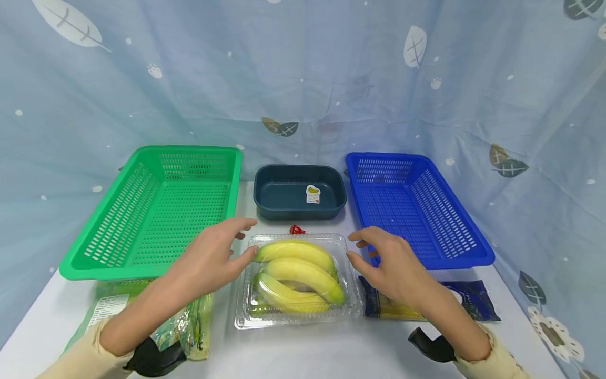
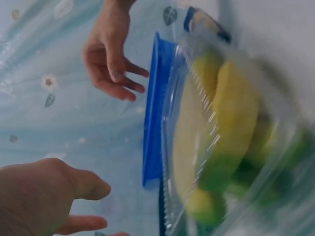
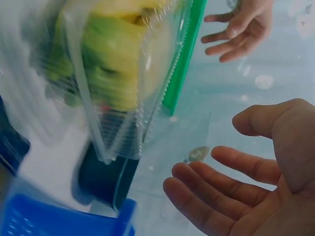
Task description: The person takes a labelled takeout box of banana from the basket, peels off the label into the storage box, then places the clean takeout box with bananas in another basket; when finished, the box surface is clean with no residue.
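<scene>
Left hand [image 1: 215,250] and right hand [image 1: 390,258], fingers [image 3: 246,164] loosely spread and pinching nothing, flank the clear plastic clamshell [image 1: 265,322] that apparently keeps the bananas [image 1: 303,273] bundled between them.

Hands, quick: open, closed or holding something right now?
Left hand: open, holding nothing, by the left side of the box.
Right hand: open, holding nothing, by the box's right side.

Lined up before a leaf-print curtain [image 1: 303,68]: green basket [image 1: 182,210], dark teal tray [image 1: 286,195] with a sticker [image 1: 313,194] inside, blue basket [image 1: 402,210]. In front of the tray — small red item [image 1: 296,230], perhaps a wrapper. Nearer: green packet [image 1: 187,326] at left, navy packet [image 1: 473,300] at right.
</scene>
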{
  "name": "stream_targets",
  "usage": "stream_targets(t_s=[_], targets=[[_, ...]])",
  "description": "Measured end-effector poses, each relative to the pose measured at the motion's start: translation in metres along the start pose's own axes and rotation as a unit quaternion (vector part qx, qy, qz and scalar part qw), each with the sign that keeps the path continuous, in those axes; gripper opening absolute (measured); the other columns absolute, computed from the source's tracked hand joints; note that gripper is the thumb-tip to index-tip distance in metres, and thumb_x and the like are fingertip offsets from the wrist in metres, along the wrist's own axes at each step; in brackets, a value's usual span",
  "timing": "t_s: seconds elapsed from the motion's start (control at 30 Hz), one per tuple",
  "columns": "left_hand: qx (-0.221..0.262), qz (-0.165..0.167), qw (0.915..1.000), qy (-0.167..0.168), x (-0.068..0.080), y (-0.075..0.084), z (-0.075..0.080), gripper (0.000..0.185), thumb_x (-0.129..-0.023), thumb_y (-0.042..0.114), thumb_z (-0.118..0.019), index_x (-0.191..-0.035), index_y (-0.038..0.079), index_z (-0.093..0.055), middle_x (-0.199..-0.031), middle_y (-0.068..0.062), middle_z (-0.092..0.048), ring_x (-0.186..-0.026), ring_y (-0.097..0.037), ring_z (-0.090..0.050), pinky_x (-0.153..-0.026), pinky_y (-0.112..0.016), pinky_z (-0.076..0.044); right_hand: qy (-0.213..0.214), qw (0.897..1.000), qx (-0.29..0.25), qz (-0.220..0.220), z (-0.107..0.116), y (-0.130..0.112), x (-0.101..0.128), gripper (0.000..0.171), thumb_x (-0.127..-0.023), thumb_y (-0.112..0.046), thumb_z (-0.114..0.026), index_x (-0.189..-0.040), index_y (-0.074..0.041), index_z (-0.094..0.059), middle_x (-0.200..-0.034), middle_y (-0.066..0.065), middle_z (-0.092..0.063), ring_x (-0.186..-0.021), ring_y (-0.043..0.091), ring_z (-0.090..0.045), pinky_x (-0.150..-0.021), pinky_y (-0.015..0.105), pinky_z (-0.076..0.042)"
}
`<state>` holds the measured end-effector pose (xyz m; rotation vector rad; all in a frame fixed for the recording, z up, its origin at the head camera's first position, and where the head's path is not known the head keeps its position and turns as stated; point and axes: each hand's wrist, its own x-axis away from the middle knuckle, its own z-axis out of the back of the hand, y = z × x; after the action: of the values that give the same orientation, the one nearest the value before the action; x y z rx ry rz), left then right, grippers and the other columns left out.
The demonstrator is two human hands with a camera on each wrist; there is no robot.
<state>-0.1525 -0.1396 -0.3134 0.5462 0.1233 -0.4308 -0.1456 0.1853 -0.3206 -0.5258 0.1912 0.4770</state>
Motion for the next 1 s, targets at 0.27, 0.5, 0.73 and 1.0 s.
stream_targets(t_s=[0.27, 0.5, 0.73, 1.0], targets=[[0.053, 0.032, 0.9970, 0.048, 0.039, 0.009, -0.018, 0.042, -0.084, 0.017, -0.067, -0.123, 0.011, -0.057, -0.117, -0.003, -0.060, -0.095, -0.015, -0.062, -0.065, -0.023, -0.054, 0.023, 0.999, -0.002, -0.033, -0.014, -0.002, 0.030, 0.026, -0.085, -0.028, -0.069, -0.110, -0.021, -0.063, -0.101, -0.010, -0.061, -0.081, 0.004, -0.060, -0.066, 0.023, -0.053], [0.021, 0.097, 0.9951, 0.005, 0.060, 0.013, -0.033, 0.054, -0.085, 0.029, -0.067, -0.131, 0.006, -0.050, -0.123, -0.009, -0.057, -0.101, -0.025, -0.060, -0.079, -0.040, -0.052, 0.023, 0.997, -0.007, -0.080, -0.025, -0.005, 0.051, 0.026, -0.085, -0.031, -0.069, -0.109, -0.021, -0.064, -0.096, -0.015, -0.060, -0.077, 0.002, -0.060, -0.064, 0.023, -0.052], [0.063, 0.120, 0.9902, -0.035, 0.058, 0.001, -0.054, 0.082, -0.093, 0.052, -0.046, -0.143, -0.008, -0.022, -0.145, -0.025, -0.030, -0.131, -0.039, -0.031, -0.102, -0.054, -0.031, 0.002, 0.989, -0.065, -0.133, -0.040, -0.003, 0.062, 0.050, -0.083, -0.029, -0.072, -0.128, -0.022, -0.052, -0.114, -0.002, -0.058, -0.086, 0.013, -0.063, -0.064, 0.020, -0.052], [0.210, 0.173, 0.9616, -0.034, 0.041, -0.017, -0.070, 0.081, -0.094, 0.053, -0.043, -0.149, 0.004, -0.009, -0.149, -0.021, -0.022, -0.131, -0.040, -0.031, -0.102, -0.054, -0.029, 0.025, 0.975, -0.148, -0.165, -0.057, 0.002, 0.065, 0.070, -0.085, -0.038, -0.068, -0.142, -0.021, -0.033, -0.130, 0.001, -0.050, -0.100, 0.016, -0.059, -0.063, 0.020, -0.053]])
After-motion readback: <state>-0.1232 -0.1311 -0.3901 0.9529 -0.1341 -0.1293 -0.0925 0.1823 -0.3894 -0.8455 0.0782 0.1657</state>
